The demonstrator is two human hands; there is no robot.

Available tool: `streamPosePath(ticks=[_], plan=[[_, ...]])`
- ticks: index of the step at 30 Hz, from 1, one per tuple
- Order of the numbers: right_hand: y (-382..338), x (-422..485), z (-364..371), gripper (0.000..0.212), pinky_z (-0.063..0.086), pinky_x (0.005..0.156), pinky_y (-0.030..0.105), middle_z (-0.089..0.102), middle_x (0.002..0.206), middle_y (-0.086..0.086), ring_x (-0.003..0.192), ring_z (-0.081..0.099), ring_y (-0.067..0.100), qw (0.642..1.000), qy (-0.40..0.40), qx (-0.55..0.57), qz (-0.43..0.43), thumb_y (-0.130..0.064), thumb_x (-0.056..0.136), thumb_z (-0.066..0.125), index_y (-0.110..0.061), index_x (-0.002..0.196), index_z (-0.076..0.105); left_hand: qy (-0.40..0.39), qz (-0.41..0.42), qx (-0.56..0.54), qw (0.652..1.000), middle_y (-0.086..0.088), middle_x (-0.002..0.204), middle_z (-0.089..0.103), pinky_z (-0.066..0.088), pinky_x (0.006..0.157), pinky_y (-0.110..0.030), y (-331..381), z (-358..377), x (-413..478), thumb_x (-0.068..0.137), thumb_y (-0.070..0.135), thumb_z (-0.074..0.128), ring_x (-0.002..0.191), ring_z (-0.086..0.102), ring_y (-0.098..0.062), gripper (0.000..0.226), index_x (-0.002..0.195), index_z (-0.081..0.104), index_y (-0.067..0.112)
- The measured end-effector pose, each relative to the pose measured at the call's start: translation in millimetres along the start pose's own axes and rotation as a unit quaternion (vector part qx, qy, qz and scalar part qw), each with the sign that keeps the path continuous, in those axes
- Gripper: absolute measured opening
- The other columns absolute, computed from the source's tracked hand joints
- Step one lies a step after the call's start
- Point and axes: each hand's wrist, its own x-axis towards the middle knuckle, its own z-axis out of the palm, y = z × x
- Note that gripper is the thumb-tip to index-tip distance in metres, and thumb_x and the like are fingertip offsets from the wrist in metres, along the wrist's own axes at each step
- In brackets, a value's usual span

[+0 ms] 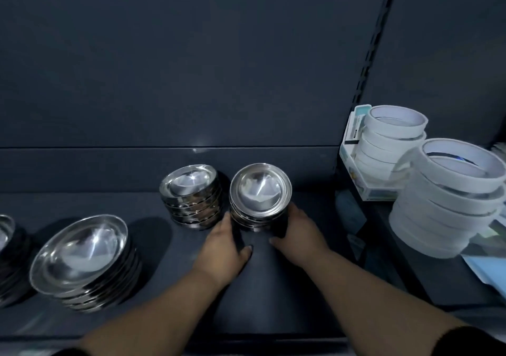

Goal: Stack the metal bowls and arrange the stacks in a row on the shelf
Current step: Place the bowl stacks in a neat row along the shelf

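Left hand [222, 242] and right hand [297, 232] form a grip clamped round one bowl stack [260, 191] on the shelf [273, 287]. Pushed left, it could knock the leaning stack [191, 195] just beside the grip and spill bowls. Metal stacks: four, with a large stack [82, 262] and a cut-off stack [5, 235] farther left. White ring stacks [449, 191]: two, to the right.

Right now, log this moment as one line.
left hand | right hand | both grip rightmost bowl stack | location: shelf, beside neighbouring stack

Arms outstretched, left grip [221, 242] and right grip [297, 232] cupped inward.
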Motion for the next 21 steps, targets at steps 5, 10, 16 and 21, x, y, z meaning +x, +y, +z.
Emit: streamPosePath(ticks=[5, 10, 16, 21], plan=[[0, -4, 1, 0.080, 0.044, 0.101, 0.031, 0.054, 0.135, 0.003, 0.125, 0.049, 0.023, 0.999, 0.017, 0.034, -0.010, -0.026, 0.068, 0.078, -0.025, 0.138, 0.040, 0.001, 0.024, -0.009, 1.000, -0.005, 0.147, 0.041, 0.028, 0.110, -0.020, 3, 1, -4, 0.078, 0.033, 0.071, 0.135, 0.039, -0.017, 0.089, 0.148, 0.023, 0.011], [1, -33, -3, 0.069, 0.038, 0.089, 0.018, 0.059, 0.127, 0.006, 0.120, 0.054, 0.023, 0.995, 0.051, 0.082, -0.003, -0.013, 0.069, 0.075, -0.020, 0.133, 0.049, -0.009, 0.057, -0.019, 0.998, -0.004, 0.136, 0.052, 0.030, 0.098, -0.014, 5, 4, -20, 0.077, 0.028, 0.071, 0.126, 0.048, -0.018, 0.073, 0.140, 0.036, 0.015], [12, -86, -9, 0.061, 0.036, 0.084, 0.015, 0.063, 0.122, 0.002, 0.115, 0.057, 0.019, 0.990, 0.087, 0.107, 0.043, -0.010, 0.070, 0.075, -0.019, 0.127, 0.055, -0.055, 0.100, -0.041, 0.993, -0.001, 0.132, 0.058, 0.035, 0.088, -0.013, 9, 4, -46, 0.078, 0.022, 0.071, 0.120, 0.055, -0.018, 0.067, 0.138, 0.041, 0.020], [21, -121, -19, 0.050, 0.042, 0.082, 0.020, 0.066, 0.116, -0.002, 0.110, 0.060, 0.016, 0.982, 0.090, 0.133, 0.094, -0.011, 0.077, 0.070, -0.022, 0.124, 0.057, -0.087, 0.156, -0.067, 0.982, 0.008, 0.130, 0.058, 0.040, 0.098, -0.018, 14, 3, -67, 0.075, 0.027, 0.069, 0.119, 0.054, -0.010, 0.063, 0.133, 0.045, 0.027]])
